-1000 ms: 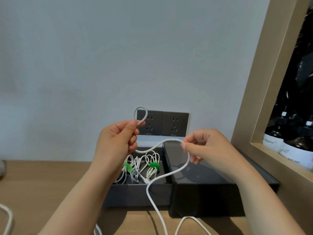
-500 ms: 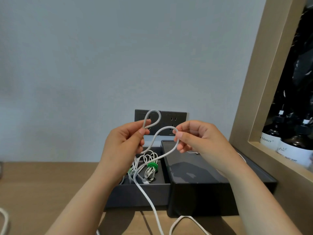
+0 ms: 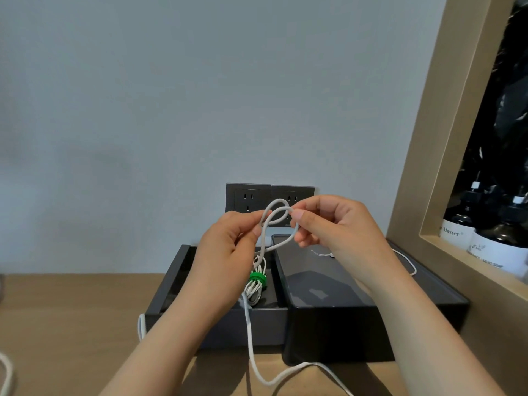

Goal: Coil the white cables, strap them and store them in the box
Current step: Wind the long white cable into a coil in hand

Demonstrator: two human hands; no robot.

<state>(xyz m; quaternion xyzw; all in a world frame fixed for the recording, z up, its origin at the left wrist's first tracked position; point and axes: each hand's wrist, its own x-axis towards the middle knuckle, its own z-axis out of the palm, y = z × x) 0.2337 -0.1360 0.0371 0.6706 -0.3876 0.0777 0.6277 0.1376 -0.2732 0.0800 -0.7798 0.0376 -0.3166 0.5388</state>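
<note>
Both hands hold one white cable (image 3: 251, 332) up in front of the wall sockets. My left hand (image 3: 228, 247) pinches two small loops of it between thumb and fingers. My right hand (image 3: 334, 221) pinches the newest loop and holds it against the first. The loose length hangs down over the open dark box (image 3: 171, 284) and trails across the wooden tabletop. Inside the box lies a coiled white cable bound with a green strap (image 3: 257, 277). My left hand and forearm hide most of the box's inside.
The box's dark lid (image 3: 328, 298) lies right of the box, a thin white cable (image 3: 408, 264) behind it. A wooden-framed niche (image 3: 423, 155) on the right holds dark bottles (image 3: 497, 244). Another white cable (image 3: 5, 372) shows at the bottom left edge.
My right hand has moved left and up, carrying a new loop onto the one in my left hand. The hands, apart a second ago, now almost touch. The hanging length got shorter.
</note>
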